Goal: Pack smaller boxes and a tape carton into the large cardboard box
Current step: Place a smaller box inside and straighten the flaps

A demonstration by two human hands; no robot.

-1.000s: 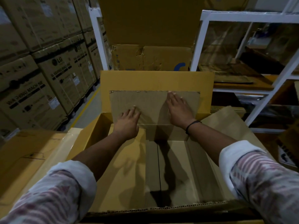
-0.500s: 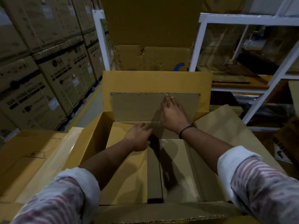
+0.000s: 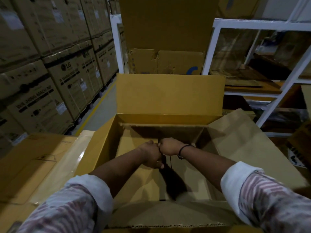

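Corrugated cardboard, tan: large cardboard box [image 3: 104,142], rectangular, open-topped, directly below the camera; far flap upright, right flap splayed outward. Loose sheet [image 3: 168,131], ragged fluted edge, tilted off the far wall inside. Left hand [image 3: 151,155] and right hand [image 3: 170,146] low inside the box, knuckles touching, fingers curled; whether they grip anything cannot be told. Black cord wristband [image 3: 182,148] on right wrist

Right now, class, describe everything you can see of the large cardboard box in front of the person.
The large cardboard box is yellow-brown corrugated board, open at the top. Its far flap stands upright, its right flap splays outward, and its near flap shows a fluted edge. The left hand and right hand meet inside it, curled; what they hold is unclear.
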